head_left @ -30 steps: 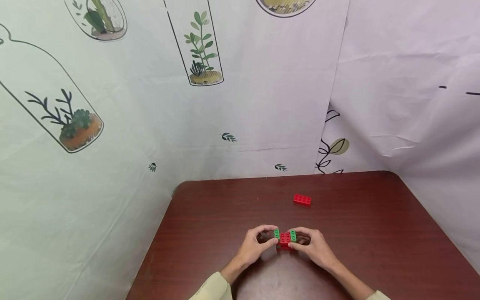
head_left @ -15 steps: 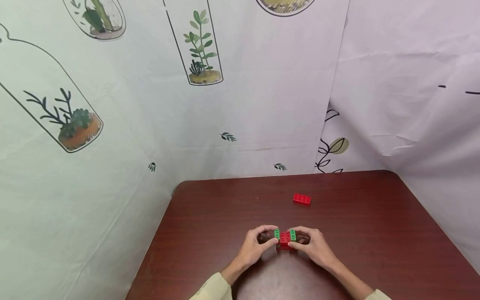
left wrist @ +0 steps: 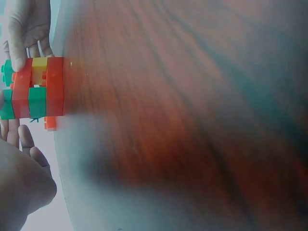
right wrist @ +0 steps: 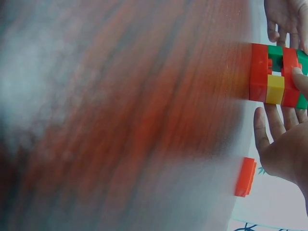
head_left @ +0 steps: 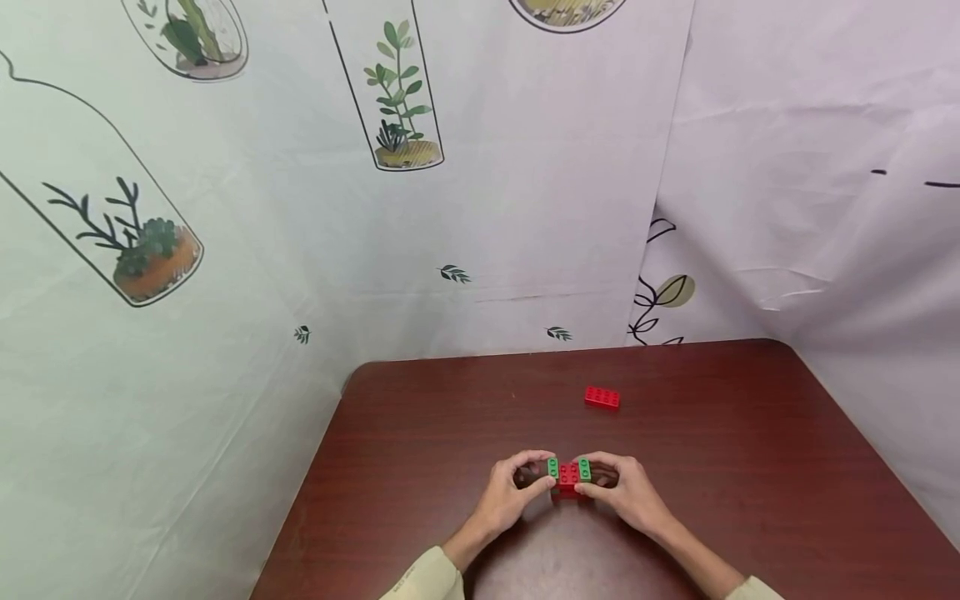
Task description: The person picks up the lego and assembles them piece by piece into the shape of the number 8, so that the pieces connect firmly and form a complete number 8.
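A small stack of toy building bricks (head_left: 568, 474) stands on the table between the two hands. Its layers show in the left wrist view: a red bottom brick (left wrist: 55, 86), a green brick (left wrist: 37, 102) and a yellow brick (left wrist: 40, 70) with a gap between them, then an upper red brick (left wrist: 21, 94). On top sit two green bricks, one at each end. With thumb and fingers, the left hand (head_left: 504, 497) pinches the stack at the left green top brick (head_left: 552, 468). The right hand (head_left: 633, 498) grips the other end, beside the right green top brick (head_left: 584, 469).
A loose red brick (head_left: 602, 397) lies studs up farther back on the dark red-brown table (head_left: 435, 425). Pale cloth with printed plants (head_left: 525, 208) hangs behind the table's rear edge and along its sides.
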Available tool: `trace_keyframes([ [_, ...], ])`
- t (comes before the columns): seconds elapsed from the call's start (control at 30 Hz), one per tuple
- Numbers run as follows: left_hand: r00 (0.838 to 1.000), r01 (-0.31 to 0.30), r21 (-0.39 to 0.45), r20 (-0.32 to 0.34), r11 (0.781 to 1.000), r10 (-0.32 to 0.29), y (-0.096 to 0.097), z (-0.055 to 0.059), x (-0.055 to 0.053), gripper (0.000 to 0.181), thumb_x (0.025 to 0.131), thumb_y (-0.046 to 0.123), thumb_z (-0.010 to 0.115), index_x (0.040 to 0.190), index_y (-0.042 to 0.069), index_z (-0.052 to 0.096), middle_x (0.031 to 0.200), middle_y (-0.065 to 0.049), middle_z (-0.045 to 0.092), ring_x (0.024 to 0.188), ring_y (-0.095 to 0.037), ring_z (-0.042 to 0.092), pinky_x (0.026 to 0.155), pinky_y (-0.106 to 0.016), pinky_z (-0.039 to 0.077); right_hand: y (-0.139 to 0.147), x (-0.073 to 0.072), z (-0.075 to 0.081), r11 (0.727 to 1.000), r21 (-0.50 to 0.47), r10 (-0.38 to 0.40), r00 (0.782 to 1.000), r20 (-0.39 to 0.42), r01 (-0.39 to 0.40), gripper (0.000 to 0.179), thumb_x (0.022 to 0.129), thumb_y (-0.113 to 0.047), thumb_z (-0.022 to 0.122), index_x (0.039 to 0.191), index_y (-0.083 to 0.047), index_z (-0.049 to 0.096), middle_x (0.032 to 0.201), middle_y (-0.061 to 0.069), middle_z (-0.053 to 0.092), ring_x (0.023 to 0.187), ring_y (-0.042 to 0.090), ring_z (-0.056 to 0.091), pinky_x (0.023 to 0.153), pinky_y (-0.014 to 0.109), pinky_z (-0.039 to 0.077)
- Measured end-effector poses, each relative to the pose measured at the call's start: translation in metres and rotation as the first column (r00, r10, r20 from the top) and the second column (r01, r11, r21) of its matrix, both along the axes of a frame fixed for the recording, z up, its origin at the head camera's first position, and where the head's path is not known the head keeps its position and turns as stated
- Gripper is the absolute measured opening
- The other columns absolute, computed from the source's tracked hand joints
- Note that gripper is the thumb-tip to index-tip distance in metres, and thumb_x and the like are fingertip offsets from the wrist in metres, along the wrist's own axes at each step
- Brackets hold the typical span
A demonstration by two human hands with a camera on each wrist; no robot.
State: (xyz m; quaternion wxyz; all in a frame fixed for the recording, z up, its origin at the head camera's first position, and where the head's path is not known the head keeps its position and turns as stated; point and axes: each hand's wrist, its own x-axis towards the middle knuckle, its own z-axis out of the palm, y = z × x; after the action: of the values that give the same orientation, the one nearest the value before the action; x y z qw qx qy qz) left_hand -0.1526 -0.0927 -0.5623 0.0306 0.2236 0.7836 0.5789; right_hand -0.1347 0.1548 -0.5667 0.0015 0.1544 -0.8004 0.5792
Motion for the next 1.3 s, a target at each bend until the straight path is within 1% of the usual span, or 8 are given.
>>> trace_keyframes([
  [0.17,1.0,0.005,0.024,-0.025,1.0,-0.005,-0.0001,-0.0012,0.0007,0.03,0.096,0.016,0.081,0.126,0.013,0.076,0.096,-0.01,0.069,0.078,-0.007,0.056,0.065,-0.02,0.046,-0.0004,-0.0004,-0.0002,1.0,-0.006,0.003,1.0,0.0,-0.003,0.033,0.089,-0.013,0.088,0.118,-0.004,0.075,0.104,0.007,0.079,0.085,0.013,0.074,0.072,0.028,0.06],
  [0.37,1.0,-0.007,0.015,-0.022,1.0,0.007,0.0002,-0.0031,-0.0006,0.029,0.096,0.017,0.082,0.124,0.015,0.077,0.095,-0.005,0.068,0.079,-0.006,0.057,0.066,-0.02,0.047,-0.0008,-0.0006,-0.0001,1.0,-0.013,0.006,1.0,-0.015,-0.006,0.032,0.089,-0.012,0.087,0.117,-0.004,0.075,0.103,0.008,0.079,0.084,0.013,0.074,0.071,0.028,0.06],
  [0.57,1.0,-0.016,0.0,-0.016,1.0,0.016,0.0006,-0.0054,-0.0003,0.03,0.096,0.02,0.082,0.125,0.018,0.077,0.093,-0.001,0.066,0.076,-0.004,0.055,0.065,-0.019,0.045,-0.0003,-0.0002,0.0,1.0,-0.013,0.004,1.0,-0.019,-0.004,0.032,0.089,-0.012,0.087,0.118,-0.004,0.075,0.103,0.008,0.079,0.083,0.014,0.074,0.07,0.028,0.059],
  [0.8,0.999,-0.03,-0.007,-0.026,1.0,0.029,0.0016,-0.0092,0.0015,0.029,0.096,0.023,0.082,0.125,0.021,0.077,0.092,-0.001,0.066,0.075,-0.004,0.055,0.065,-0.019,0.045,0.0006,0.0006,-0.0012,1.0,-0.021,0.01,1.0,-0.007,-0.01,0.033,0.09,-0.013,0.087,0.119,-0.003,0.075,0.104,0.008,0.079,0.085,0.014,0.075,0.071,0.028,0.06],
  [1.03,0.999,-0.027,-0.002,-0.024,1.0,0.027,0.0014,-0.0099,0.0007,0.03,0.096,0.022,0.082,0.126,0.021,0.077,0.093,-0.002,0.066,0.075,-0.004,0.056,0.064,-0.019,0.045,0.0012,-0.0005,-0.003,1.0,-0.023,0.01,1.0,-0.019,-0.011,0.033,0.09,-0.013,0.087,0.119,-0.003,0.075,0.104,0.009,0.079,0.084,0.014,0.074,0.071,0.028,0.06],
  [1.17,1.0,-0.023,0.004,-0.019,1.0,0.023,0.0011,-0.0096,0.0001,0.031,0.096,0.022,0.082,0.126,0.021,0.076,0.094,-0.002,0.067,0.077,-0.004,0.057,0.066,-0.02,0.047,0.0012,-0.0006,-0.0028,0.999,-0.034,0.011,1.0,-0.008,-0.012,0.034,0.09,-0.012,0.086,0.12,-0.001,0.074,0.106,0.012,0.078,0.086,0.015,0.074,0.074,0.029,0.06],
  [1.3,0.999,-0.031,0.005,-0.015,1.0,0.031,0.0008,-0.0085,0.0004,0.032,0.096,0.022,0.082,0.127,0.02,0.077,0.098,-0.002,0.071,0.083,-0.007,0.06,0.072,-0.022,0.05,0.0005,-0.0003,-0.0026,0.998,-0.06,0.016,1.0,0.019,-0.015,0.036,0.09,-0.01,0.086,0.122,0.001,0.073,0.108,0.013,0.077,0.092,0.015,0.075,0.079,0.029,0.061],
])
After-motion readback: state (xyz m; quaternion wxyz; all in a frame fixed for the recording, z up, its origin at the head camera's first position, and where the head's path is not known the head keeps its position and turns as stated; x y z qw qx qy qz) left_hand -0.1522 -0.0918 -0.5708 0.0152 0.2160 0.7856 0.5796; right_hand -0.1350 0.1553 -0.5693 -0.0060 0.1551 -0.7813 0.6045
